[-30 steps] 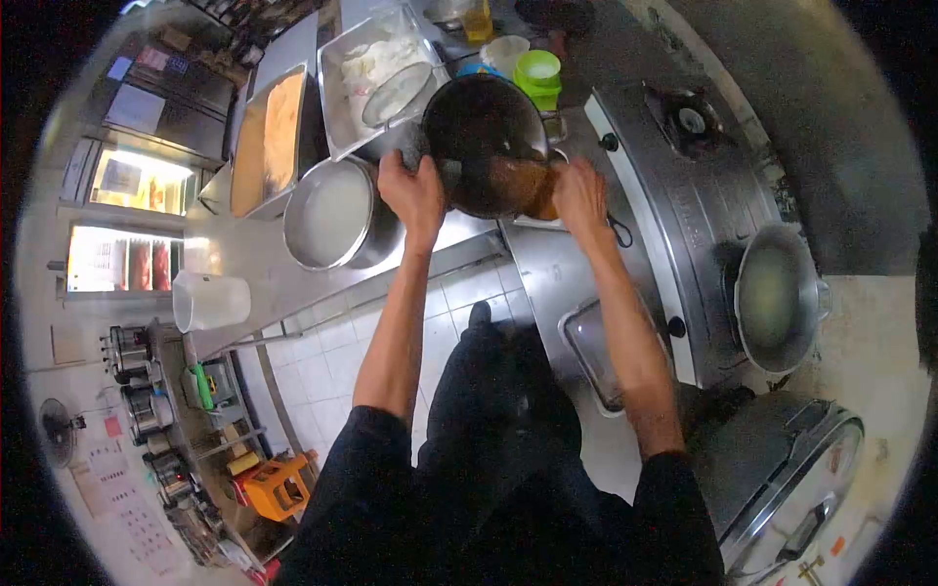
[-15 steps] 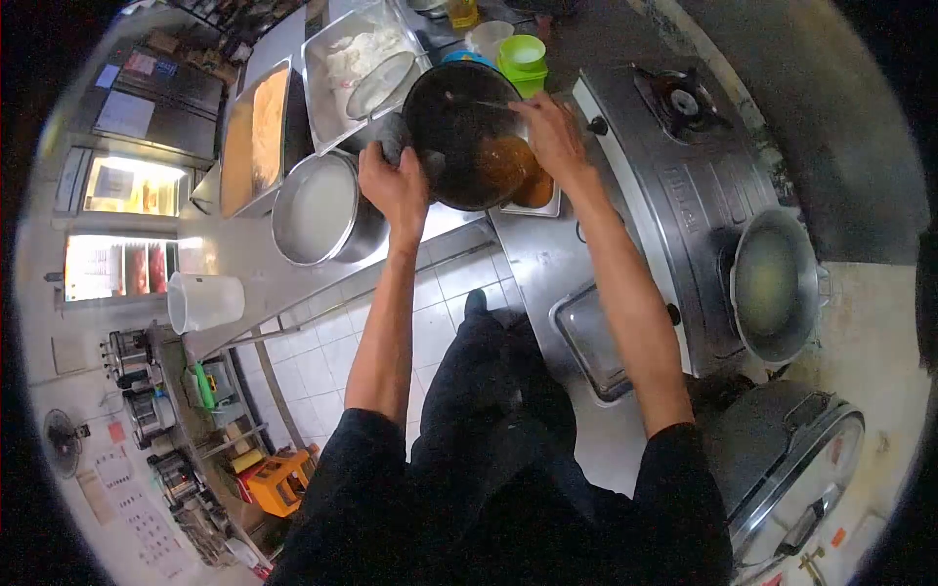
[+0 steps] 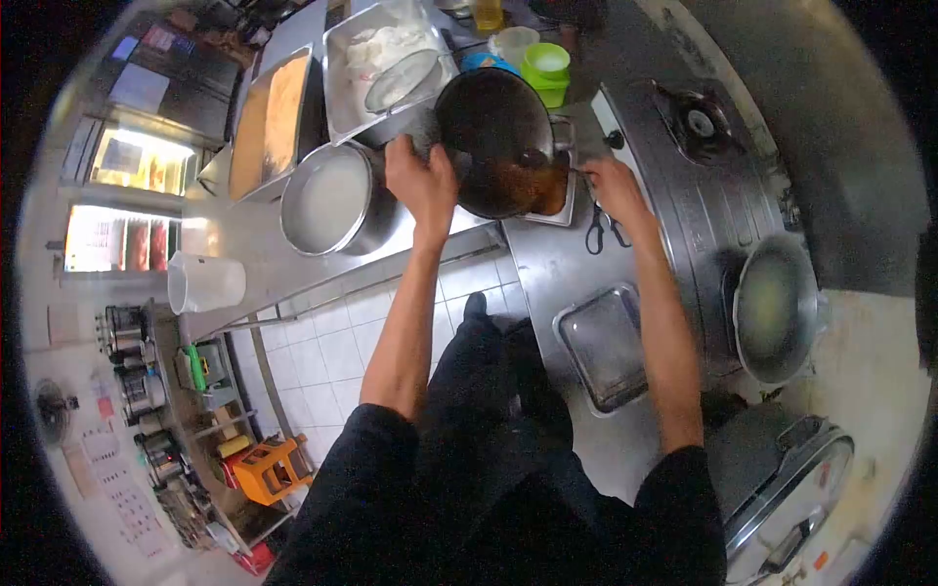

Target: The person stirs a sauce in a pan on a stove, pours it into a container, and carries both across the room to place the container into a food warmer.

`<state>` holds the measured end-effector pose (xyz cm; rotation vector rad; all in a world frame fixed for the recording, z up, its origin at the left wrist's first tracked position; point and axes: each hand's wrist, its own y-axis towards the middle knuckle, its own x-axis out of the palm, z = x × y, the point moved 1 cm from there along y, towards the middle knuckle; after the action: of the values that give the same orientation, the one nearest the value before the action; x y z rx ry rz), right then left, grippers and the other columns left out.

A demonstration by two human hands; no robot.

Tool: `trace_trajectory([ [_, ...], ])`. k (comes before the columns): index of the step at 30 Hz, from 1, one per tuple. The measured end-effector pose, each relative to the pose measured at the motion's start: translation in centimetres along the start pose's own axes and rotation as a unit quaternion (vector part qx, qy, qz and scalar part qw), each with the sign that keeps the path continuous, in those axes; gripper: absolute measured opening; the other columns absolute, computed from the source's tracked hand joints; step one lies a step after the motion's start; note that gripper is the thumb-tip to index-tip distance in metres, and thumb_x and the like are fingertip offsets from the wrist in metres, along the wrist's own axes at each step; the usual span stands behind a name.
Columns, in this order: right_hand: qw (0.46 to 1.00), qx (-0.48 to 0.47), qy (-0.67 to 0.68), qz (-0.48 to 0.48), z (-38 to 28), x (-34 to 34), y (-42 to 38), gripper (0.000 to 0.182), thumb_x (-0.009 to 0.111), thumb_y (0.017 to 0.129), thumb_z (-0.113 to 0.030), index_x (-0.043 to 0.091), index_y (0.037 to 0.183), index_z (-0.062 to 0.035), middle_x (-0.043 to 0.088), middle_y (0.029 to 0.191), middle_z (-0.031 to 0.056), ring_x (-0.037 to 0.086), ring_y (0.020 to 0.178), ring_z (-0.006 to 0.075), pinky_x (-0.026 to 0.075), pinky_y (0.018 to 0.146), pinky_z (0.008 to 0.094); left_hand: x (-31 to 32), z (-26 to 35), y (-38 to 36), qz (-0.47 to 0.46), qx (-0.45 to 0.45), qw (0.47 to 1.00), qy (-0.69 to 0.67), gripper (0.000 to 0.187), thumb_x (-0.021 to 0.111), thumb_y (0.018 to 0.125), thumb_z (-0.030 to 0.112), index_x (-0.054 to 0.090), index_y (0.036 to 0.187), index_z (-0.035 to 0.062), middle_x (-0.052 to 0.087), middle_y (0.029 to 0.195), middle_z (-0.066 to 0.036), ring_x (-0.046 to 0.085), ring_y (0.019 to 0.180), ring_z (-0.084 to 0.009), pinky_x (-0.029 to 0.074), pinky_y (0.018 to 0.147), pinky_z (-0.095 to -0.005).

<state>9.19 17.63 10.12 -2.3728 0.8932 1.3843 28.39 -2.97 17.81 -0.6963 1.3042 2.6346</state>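
My left hand (image 3: 426,193) grips the handle of a dark, deep pan (image 3: 489,117) through a grey cloth (image 3: 422,129). The pan is tilted, with a brown, saucy food (image 3: 510,184) gathered at its lower side. Close under that edge sits a small metal tray (image 3: 559,221) with brown food in it. My right hand (image 3: 618,191) is closed around the thin handle of a spoon-like utensil (image 3: 578,170), whose dark end reaches over the pan's lower side. Dark-handled scissors (image 3: 595,236) lie on the steel counter just below my right hand.
Left of the pan stand a large pot of whitish liquid (image 3: 327,200), a tray of white powder with a sieve (image 3: 403,82), and a tray of orange-brown crumbs (image 3: 283,112). A gas stove (image 3: 694,186) with a wok (image 3: 777,308) is at right. A rectangular tray (image 3: 601,347) lies nearer.
My right hand has moved right and down, drawing the utensil toward the pan's lower right side. The scissors show more fully. The whole view has shifted slightly.
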Motion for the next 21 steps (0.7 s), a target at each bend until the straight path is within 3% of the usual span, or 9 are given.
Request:
trace_trajectory([
  [3, 0.988, 0.013, 0.144, 0.058, 0.7, -0.7, 0.1, 0.038, 0.051, 0.077, 0.006, 0.070, 0.107, -0.0076, 0.063, 0.106, 0.0237, 0.060, 0.102, 0.0383, 0.048, 0.090, 0.0458, 0.1, -0.1, -0.4, 0.006, 0.008, 1.000, -0.028, 0.022, 0.063, 0.073, 0.009, 0.049, 0.083, -0.0049, 0.051, 0.082, -0.024, 0.050, 0.078, -0.0454, 0.040, 0.069, -0.0498],
  [5, 0.994, -0.012, 0.075, 0.084, 1.9, -0.3, 0.0, 0.035, 0.050, 0.080, 0.004, 0.069, 0.107, -0.0060, 0.062, 0.108, 0.0245, 0.061, 0.100, 0.0398, 0.048, 0.088, 0.0477, 0.0, 0.1, -0.5, -0.051, -0.026, 0.998, -0.027, 0.022, 0.063, 0.074, 0.008, 0.049, 0.083, -0.0054, 0.050, 0.080, -0.025, 0.050, 0.078, -0.0453, 0.039, 0.069, -0.0502],
  [7, 0.990, -0.074, 0.025, 0.120, 3.0, 1.6, -0.1, 0.035, 0.050, 0.081, 0.004, 0.069, 0.108, -0.0055, 0.062, 0.108, 0.0248, 0.061, 0.098, 0.0403, 0.048, 0.086, 0.0483, 0.3, 0.3, -0.5, -0.034, -0.021, 0.999, -0.018, 0.022, 0.063, 0.074, 0.008, 0.048, 0.085, -0.0054, 0.049, 0.082, -0.024, 0.050, 0.080, -0.0455, 0.039, 0.069, -0.0497],
  [8, 0.999, 0.012, 0.021, 0.041, 3.0, 2.0, -0.7, 0.033, 0.051, 0.080, 0.003, 0.069, 0.107, -0.0052, 0.063, 0.106, 0.0242, 0.060, 0.095, 0.0405, 0.048, 0.085, 0.0481, 0.4, 0.1, -0.5, -0.020, 0.004, 1.000, -0.018, 0.022, 0.063, 0.074, 0.008, 0.048, 0.085, -0.0054, 0.049, 0.083, -0.024, 0.050, 0.080, -0.0455, 0.039, 0.069, -0.0495],
  [11, 0.994, 0.037, 0.086, 0.053, 0.6, 0.6, -1.0, 0.032, 0.053, 0.079, 0.003, 0.069, 0.106, -0.0042, 0.063, 0.104, 0.0240, 0.060, 0.096, 0.0403, 0.048, 0.086, 0.0476, 0.2, 0.3, -0.6, -0.021, -0.006, 0.999, -0.024, 0.024, 0.062, 0.074, 0.006, 0.048, 0.090, -0.0055, 0.049, 0.087, -0.025, 0.050, 0.081, -0.0459, 0.039, 0.069, -0.0504],
  [16, 0.993, 0.004, 0.005, 0.117, -0.3, 2.5, 0.7, 0.033, 0.056, 0.077, 0.003, 0.069, 0.106, -0.0049, 0.059, 0.113, 0.0246, 0.058, 0.100, 0.0421, 0.047, 0.089, 0.0480, 0.8, 1.4, -1.0, -0.029, 0.009, 0.998, -0.049, 0.024, 0.060, 0.074, 0.007, 0.049, 0.092, -0.0060, 0.049, 0.087, -0.025, 0.049, 0.080, -0.0463, 0.039, 0.069, -0.0509],
  [19, 0.989, -0.037, -0.050, 0.131, 0.8, 2.8, -2.5, 0.034, 0.047, 0.082, 0.006, 0.068, 0.107, -0.0035, 0.063, 0.096, 0.0238, 0.060, 0.095, 0.0408, 0.048, 0.085, 0.0467, 0.9, 0.7, -0.4, -0.018, 0.002, 1.000, -0.004, 0.027, 0.061, 0.074, 0.006, 0.050, 0.095, -0.0059, 0.049, 0.088, -0.025, 0.050, 0.080, -0.0466, 0.039, 0.068, -0.0514],
  [20, 0.997, 0.039, -0.008, 0.067, -0.3, 1.2, -2.7, 0.035, 0.047, 0.082, 0.007, 0.067, 0.108, -0.0028, 0.063, 0.094, 0.0235, 0.060, 0.094, 0.0402, 0.048, 0.085, 0.0460, 0.9, 0.6, -0.5, -0.015, 0.000, 1.000, 0.003, 0.027, 0.061, 0.073, 0.006, 0.051, 0.095, -0.0058, 0.049, 0.088, -0.025, 0.050, 0.081, -0.0466, 0.039, 0.068, -0.0515],
  [21, 0.996, 0.033, 0.025, 0.077, -0.8, 0.6, -2.6, 0.037, 0.049, 0.081, 0.006, 0.066, 0.112, -0.0046, 0.059, 0.106, 0.0242, 0.059, 0.100, 0.0407, 0.047, 0.090, 0.0458, 0.9, 0.7, -1.0, -0.018, 0.000, 1.000, 0.006, 0.027, 0.061, 0.073, 0.006, 0.051, 0.096, -0.0057, 0.049, 0.089, -0.025, 0.051, 0.081, -0.0467, 0.039, 0.068, -0.0516],
])
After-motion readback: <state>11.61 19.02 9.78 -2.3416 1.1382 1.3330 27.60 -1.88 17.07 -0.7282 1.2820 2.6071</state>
